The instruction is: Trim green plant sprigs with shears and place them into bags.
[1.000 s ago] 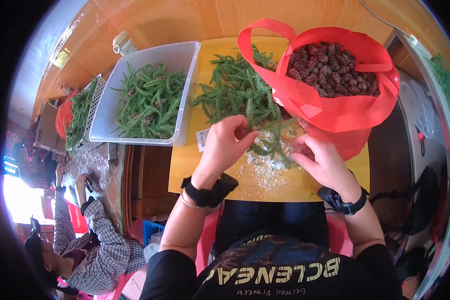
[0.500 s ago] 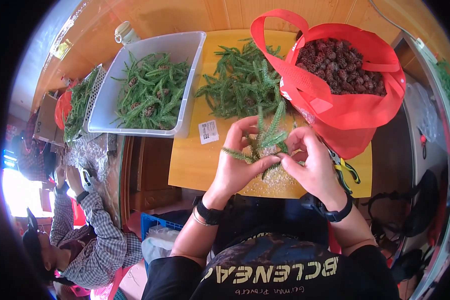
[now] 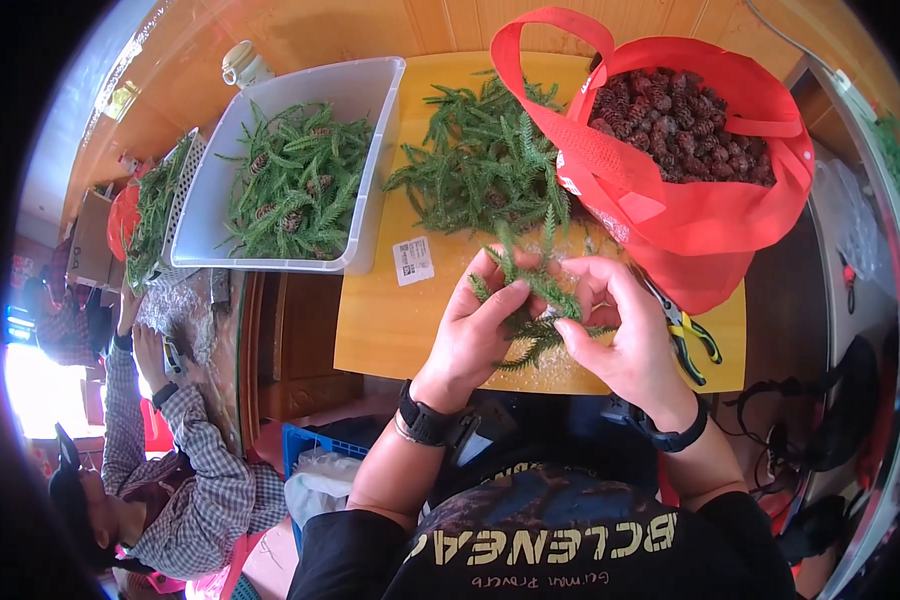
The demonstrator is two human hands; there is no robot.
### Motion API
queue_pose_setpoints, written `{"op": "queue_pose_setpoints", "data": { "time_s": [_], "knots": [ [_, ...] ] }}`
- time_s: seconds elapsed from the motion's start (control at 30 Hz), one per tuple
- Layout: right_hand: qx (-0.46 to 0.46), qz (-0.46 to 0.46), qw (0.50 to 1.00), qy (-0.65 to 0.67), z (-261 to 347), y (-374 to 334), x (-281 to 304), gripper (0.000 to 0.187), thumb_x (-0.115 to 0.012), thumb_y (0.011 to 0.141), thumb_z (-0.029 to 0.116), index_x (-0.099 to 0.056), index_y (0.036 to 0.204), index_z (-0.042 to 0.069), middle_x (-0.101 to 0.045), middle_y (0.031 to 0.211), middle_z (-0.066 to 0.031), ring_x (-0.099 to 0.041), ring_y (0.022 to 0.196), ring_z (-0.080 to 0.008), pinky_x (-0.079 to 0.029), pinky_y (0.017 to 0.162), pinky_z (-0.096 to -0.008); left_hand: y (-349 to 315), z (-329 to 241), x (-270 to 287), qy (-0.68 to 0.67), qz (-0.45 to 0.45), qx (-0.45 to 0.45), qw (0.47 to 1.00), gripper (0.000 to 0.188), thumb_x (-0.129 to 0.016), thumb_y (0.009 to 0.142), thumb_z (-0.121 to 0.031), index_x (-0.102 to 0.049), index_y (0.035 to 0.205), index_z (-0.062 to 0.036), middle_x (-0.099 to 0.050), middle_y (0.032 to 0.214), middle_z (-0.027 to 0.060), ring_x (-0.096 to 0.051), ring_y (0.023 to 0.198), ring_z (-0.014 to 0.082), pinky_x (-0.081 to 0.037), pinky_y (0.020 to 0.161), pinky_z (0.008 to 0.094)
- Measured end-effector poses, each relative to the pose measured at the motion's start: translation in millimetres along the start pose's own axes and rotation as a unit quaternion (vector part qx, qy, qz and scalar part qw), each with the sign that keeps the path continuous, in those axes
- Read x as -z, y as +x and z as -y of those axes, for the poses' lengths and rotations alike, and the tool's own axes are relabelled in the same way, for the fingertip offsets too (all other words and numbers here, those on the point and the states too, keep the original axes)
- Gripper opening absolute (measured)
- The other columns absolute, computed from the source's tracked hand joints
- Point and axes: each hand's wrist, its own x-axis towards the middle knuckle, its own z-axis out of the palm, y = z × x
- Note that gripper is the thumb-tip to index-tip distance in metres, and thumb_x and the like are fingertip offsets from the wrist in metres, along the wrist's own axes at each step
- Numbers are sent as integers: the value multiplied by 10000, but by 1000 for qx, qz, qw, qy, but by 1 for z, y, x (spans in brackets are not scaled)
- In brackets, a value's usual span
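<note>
Between my two hands is a green artificial pine sprig (image 3: 538,290), held over the near part of the yellow table (image 3: 370,335). My left hand (image 3: 482,318) closes on its left side, thumb pressed against a stem. On the other side, my right hand (image 3: 615,315) has fingers curled around the lower right twigs. Just beyond lies a heap of green pine sprigs (image 3: 485,160). A red fabric bag (image 3: 690,235) full of brown pine cones (image 3: 660,125) stands at the far right. Yellow-and-black pliers (image 3: 692,340) rest beside my right hand.
A clear plastic bin (image 3: 375,215) with sprigs and cones stands at the far left. A white printed label (image 3: 413,261) lies on the table. At left, a person in a checked shirt (image 3: 205,480) works at another bench. A lidded jar (image 3: 247,66) stands behind the bin.
The sprig has turned in my hands, its twigs now spreading lower and to the right. My left thumb has shifted up and left, apart from the right thumb. The co-worker's hand reaches farther forward.
</note>
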Motion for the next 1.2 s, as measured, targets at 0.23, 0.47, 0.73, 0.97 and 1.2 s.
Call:
{"op": "queue_pose_setpoints", "data": {
  "time_s": [0.23,0.47,0.73,0.97,1.2],
  "knots": [
    [13,-3,1000,-14,-2,-2,-1,332,-638,727,-23,-539,1041,13,-497,808,-8,-513,730,-76,-473,646,-212,5,4,8,-119,61,27,991,357,-497,880,-49,-450,1234,-29,-524,971,36,-468,775,122,-424,754,266],
    [33,-11,999,-19,3,-2,-1,296,-594,717,-44,-589,1003,34,-512,836,-40,-527,736,-108,-454,606,-221,0,10,0,-18,80,-35,996,348,-741,744,-159,-473,952,-81,-461,996,20,-495,882,131,-415,817,278],
    [0,19,999,39,6,-2,2,241,-564,766,-38,-585,996,33,-511,854,-38,-537,752,-102,-444,601,-211,-1,7,-3,40,41,-32,998,136,-572,818,-20,-493,915,-73,-473,927,0,-463,862,82,-383,778,238],
    [-78,54,993,76,-3,-5,10,84,-571,863,40,-516,927,44,-483,805,21,-482,698,-45,-406,589,-185,-3,9,-8,233,-10,-50,971,387,-650,794,-100,-434,1109,-41,-481,1022,50,-471,931,131,-388,855,289],
    [-115,-54,977,171,-25,-8,10,93,-558,886,69,-468,906,65,-457,780,55,-435,690,-9,-366,561,-185,-10,2,-22,618,-27,-371,692,523,-803,635,-270,-543,1026,-41,-560,984,103,-520,948,272,-378,852,374]
  ]
}}
